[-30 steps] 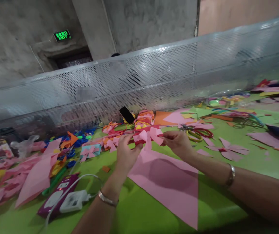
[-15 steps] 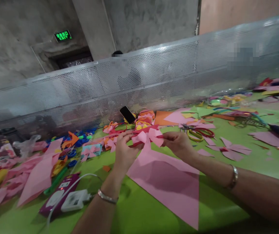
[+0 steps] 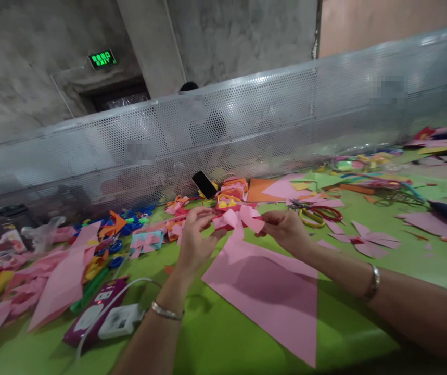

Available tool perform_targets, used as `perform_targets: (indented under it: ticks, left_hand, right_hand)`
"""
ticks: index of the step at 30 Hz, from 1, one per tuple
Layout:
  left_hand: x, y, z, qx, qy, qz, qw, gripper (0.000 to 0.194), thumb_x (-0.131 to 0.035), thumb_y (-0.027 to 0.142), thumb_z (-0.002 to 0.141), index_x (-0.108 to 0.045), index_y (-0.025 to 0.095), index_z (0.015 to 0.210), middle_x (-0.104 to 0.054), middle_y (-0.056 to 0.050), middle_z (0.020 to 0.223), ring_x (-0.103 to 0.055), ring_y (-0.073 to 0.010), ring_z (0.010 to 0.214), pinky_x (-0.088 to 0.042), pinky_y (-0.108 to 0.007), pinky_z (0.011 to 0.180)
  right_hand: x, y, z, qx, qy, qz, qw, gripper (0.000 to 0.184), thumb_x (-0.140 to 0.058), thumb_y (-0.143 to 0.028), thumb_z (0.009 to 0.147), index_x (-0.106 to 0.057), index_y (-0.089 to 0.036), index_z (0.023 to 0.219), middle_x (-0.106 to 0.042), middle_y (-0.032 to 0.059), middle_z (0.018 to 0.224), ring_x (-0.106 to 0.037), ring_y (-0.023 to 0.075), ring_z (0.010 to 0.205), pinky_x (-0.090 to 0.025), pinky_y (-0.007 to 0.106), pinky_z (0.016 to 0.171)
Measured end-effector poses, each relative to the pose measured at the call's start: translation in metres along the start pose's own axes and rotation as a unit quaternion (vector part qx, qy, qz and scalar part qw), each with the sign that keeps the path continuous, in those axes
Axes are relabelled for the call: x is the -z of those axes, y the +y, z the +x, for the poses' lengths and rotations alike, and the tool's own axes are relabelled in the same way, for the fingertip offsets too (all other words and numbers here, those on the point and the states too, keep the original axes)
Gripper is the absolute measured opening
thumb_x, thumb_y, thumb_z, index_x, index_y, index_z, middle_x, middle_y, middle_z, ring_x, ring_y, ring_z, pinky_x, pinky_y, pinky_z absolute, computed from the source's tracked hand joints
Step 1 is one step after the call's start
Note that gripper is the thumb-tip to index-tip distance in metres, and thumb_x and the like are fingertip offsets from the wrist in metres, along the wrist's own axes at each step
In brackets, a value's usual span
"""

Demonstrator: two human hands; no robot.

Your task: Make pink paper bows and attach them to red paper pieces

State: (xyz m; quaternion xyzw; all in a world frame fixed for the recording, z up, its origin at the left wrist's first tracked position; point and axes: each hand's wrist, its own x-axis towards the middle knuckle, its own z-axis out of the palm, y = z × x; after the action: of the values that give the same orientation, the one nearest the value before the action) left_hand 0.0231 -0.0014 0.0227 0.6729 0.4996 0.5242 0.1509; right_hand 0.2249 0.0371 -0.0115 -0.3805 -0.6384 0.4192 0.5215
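Note:
A pink paper bow (image 3: 239, 219) with red paper behind it is held up in front of me. The fingers of my right hand (image 3: 285, 232) are pinched on the bow's right end. My left hand (image 3: 198, 239) is at the bow's left end, thumb and fingers spread apart; whether a fingertip still touches the bow, I cannot tell. Below the bow, a large sheet of pink paper (image 3: 273, 297) lies on the green tabletop (image 3: 207, 338), with a shadow across it.
Scissors (image 3: 313, 214) and a flower-like pink paper cut-out (image 3: 367, 239) lie to the right. A phone (image 3: 204, 184) leans by colourful paper pieces. On the left are a purple power strip (image 3: 96, 312) with a white cable and pink scraps (image 3: 59, 281). A perforated metal screen (image 3: 223, 125) stands behind.
My left hand has shifted slightly left, and its thumb and fingers have loosened from the bow's left end. My right hand keeps its pinch in about the same place.

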Motion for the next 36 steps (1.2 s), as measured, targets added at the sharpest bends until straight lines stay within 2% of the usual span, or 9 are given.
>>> perform_targets:
  ticks: [5, 8, 10, 13, 16, 20, 24, 29, 36]
  left_hand:
    - [0.0, 0.002, -0.001, 0.13, -0.03, -0.131, 0.982, 0.063, -0.08, 0.031, 0.054, -0.055, 0.021, 0.112, -0.048, -0.011, 0.124, -0.053, -0.0244, 0.107, -0.051, -0.036, 0.081]
    - [0.004, 0.006, -0.002, 0.222, -0.068, -0.229, 0.945, 0.066, -0.076, 0.035, 0.061, -0.046, 0.022, 0.118, -0.053, -0.013, 0.12, -0.06, -0.02, 0.092, -0.054, -0.034, 0.073]
    - [0.005, 0.006, -0.002, 0.239, -0.086, -0.241, 0.937, 0.066, -0.075, 0.033, 0.062, -0.045, 0.022, 0.12, -0.055, -0.013, 0.119, -0.061, -0.018, 0.085, -0.055, -0.034, 0.069]
    - [0.004, 0.005, -0.003, 0.208, -0.12, -0.173, 0.955, 0.071, -0.078, 0.022, 0.056, -0.049, 0.023, 0.12, -0.052, -0.012, 0.124, -0.061, -0.0179, 0.086, -0.054, -0.031, 0.07]
    - [0.0, -0.001, -0.003, 0.131, -0.147, -0.104, 0.975, 0.066, -0.073, 0.015, 0.058, -0.053, 0.024, 0.12, -0.049, -0.009, 0.13, -0.06, -0.0202, 0.095, -0.052, -0.033, 0.079]
    - [0.009, -0.014, 0.003, 0.02, -0.071, 0.028, 0.997, 0.058, -0.063, 0.007, 0.062, -0.058, 0.027, 0.117, -0.056, -0.007, 0.12, -0.054, -0.0233, 0.106, -0.045, -0.039, 0.092]
    - [0.042, -0.029, 0.015, -0.054, 0.003, 0.193, 0.98, 0.058, -0.059, 0.0, 0.059, -0.063, 0.026, 0.111, -0.061, -0.007, 0.109, -0.052, -0.0252, 0.106, -0.037, -0.043, 0.098]
    - [0.075, -0.044, 0.017, 0.013, 0.031, 0.295, 0.955, 0.046, -0.06, -0.001, 0.056, -0.071, 0.025, 0.092, -0.065, -0.008, 0.098, -0.055, -0.0255, 0.096, -0.039, -0.042, 0.094]
    - [0.075, -0.067, 0.006, 0.088, 0.047, 0.332, 0.938, 0.034, -0.067, 0.002, 0.052, -0.073, 0.02, 0.08, -0.068, -0.011, 0.078, -0.06, -0.0296, 0.085, -0.042, -0.045, 0.086]
  right_hand:
    - [0.002, 0.004, 0.005, 0.069, 0.036, -0.021, 0.997, 0.02, -0.064, -0.037, 0.066, -0.069, -0.018, 0.062, -0.065, 0.0016, 0.059, -0.057, 0.0152, 0.056, -0.044, 0.026, 0.052]
    - [0.003, 0.009, 0.006, 0.111, 0.012, -0.042, 0.993, 0.018, -0.064, -0.035, 0.069, -0.068, -0.018, 0.065, -0.065, 0.0012, 0.063, -0.057, 0.0153, 0.061, -0.044, 0.026, 0.058]
    - [0.003, 0.011, 0.007, 0.136, -0.017, -0.066, 0.988, 0.016, -0.062, -0.032, 0.072, -0.067, -0.018, 0.068, -0.066, 0.0018, 0.069, -0.057, 0.0154, 0.065, -0.045, 0.027, 0.062]
    - [0.002, 0.01, 0.006, 0.139, -0.068, -0.128, 0.98, 0.014, -0.057, -0.027, 0.075, -0.064, -0.017, 0.068, -0.064, 0.0018, 0.07, -0.057, 0.0153, 0.066, -0.045, 0.027, 0.064]
    - [0.0, 0.008, 0.005, 0.112, -0.106, -0.103, 0.983, 0.009, -0.054, -0.024, 0.076, -0.06, -0.017, 0.078, -0.065, 0.003, 0.078, -0.061, 0.0162, 0.072, -0.048, 0.028, 0.066]
    - [0.0, 0.014, 0.007, 0.05, -0.103, -0.069, 0.991, 0.034, -0.056, -0.017, 0.073, -0.048, -0.018, 0.105, -0.066, 0.009, 0.1, -0.065, 0.0177, 0.082, -0.051, 0.031, 0.071]
    - [0.004, 0.026, 0.01, 0.015, -0.102, -0.135, 0.985, 0.036, -0.057, -0.011, 0.069, -0.052, -0.018, 0.104, -0.067, 0.0108, 0.101, -0.066, 0.0179, 0.077, -0.052, 0.031, 0.071]
    - [0.007, 0.027, 0.009, 0.029, -0.128, -0.229, 0.965, 0.023, -0.055, -0.012, 0.068, -0.063, -0.017, 0.088, -0.07, 0.0077, 0.09, -0.066, 0.0192, 0.075, -0.052, 0.029, 0.066]
    - [0.009, 0.021, 0.004, 0.008, -0.161, -0.289, 0.943, 0.022, -0.051, -0.017, 0.073, -0.066, -0.017, 0.088, -0.071, 0.0065, 0.081, -0.066, 0.0201, 0.071, -0.049, 0.027, 0.057]
